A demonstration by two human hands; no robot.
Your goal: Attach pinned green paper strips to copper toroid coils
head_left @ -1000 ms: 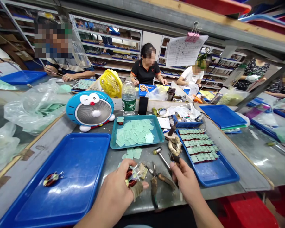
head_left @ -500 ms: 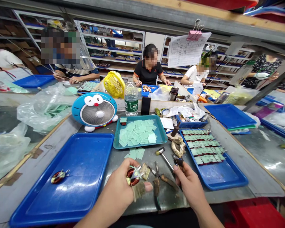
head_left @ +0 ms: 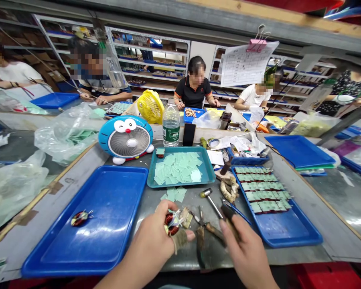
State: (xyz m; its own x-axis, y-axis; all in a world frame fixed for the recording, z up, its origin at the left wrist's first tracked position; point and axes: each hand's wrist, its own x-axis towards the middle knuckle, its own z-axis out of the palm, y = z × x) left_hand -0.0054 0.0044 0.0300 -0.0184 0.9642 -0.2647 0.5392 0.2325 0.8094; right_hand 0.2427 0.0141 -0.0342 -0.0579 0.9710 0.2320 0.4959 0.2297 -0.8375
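Hands apart: left hand point(head_left: 150, 249) clamps a copper coil point(head_left: 170, 224), right hand point(head_left: 249, 257), lower than before, grips a dark tool point(head_left: 228, 212). Blue tray point(head_left: 291, 237) holds green boards point(head_left: 261, 190).

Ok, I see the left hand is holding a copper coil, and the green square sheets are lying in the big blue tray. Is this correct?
Not quite: the green square sheets lie in the teal tray, not the big blue tray, as the head view shows. The left hand does hold the copper coil.
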